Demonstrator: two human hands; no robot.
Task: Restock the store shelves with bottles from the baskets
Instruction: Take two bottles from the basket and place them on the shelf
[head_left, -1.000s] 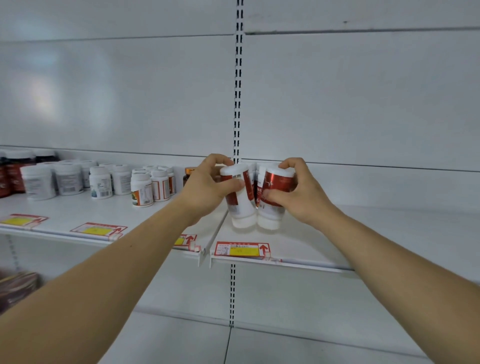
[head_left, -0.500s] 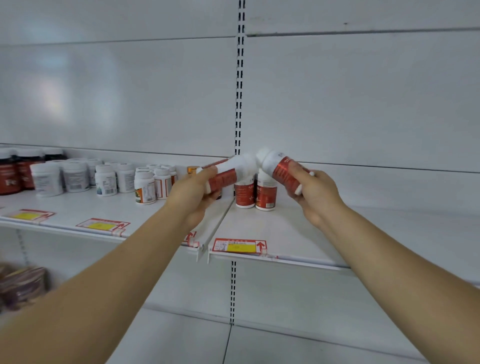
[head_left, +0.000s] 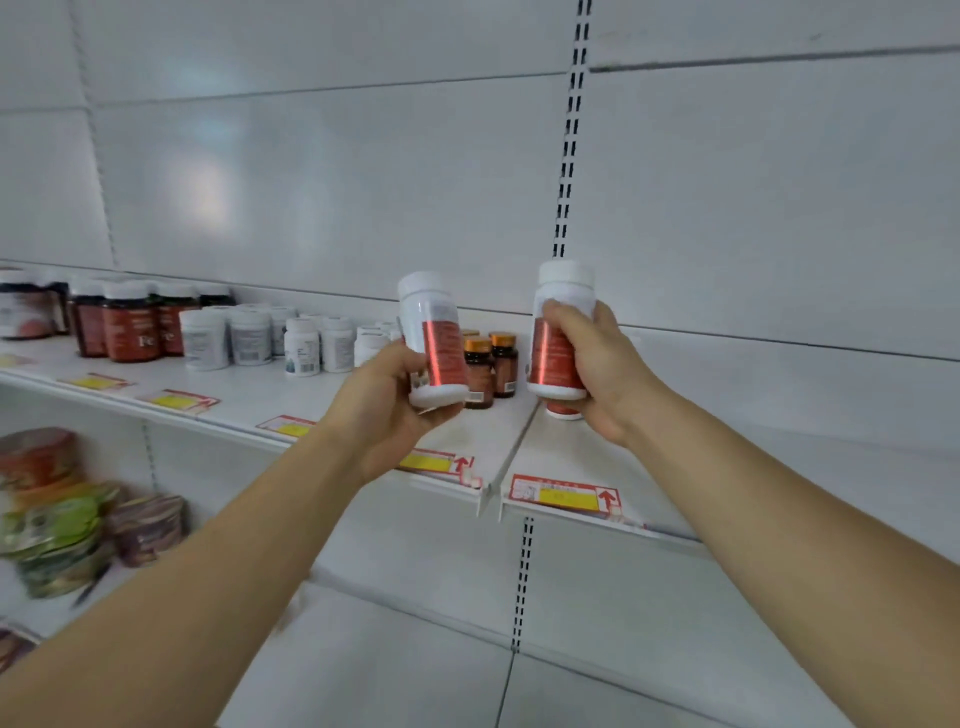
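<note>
holding upright above shelf (head_left: 519, 431) | left hand (head_left: 387, 410) – bottle (head_left: 434, 340) | right hand (head_left: 597, 371) – second bottle (head_left: 558, 338)

The only letters that can be read are "Fe", white on the red label of a dark jar (head_left: 131, 328) at the left end of the shelf (head_left: 249, 395). The price tags (head_left: 565, 493) on the shelf's front edge each show a red up-arrow; their print is too blurred to read, as are the red bottle labels

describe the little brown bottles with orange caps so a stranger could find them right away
Follow the upper white shelf to its right end, by the slotted upright. The brown bottles stand between the two white, red-labelled bottles being held. Only they have orange caps.
</note>
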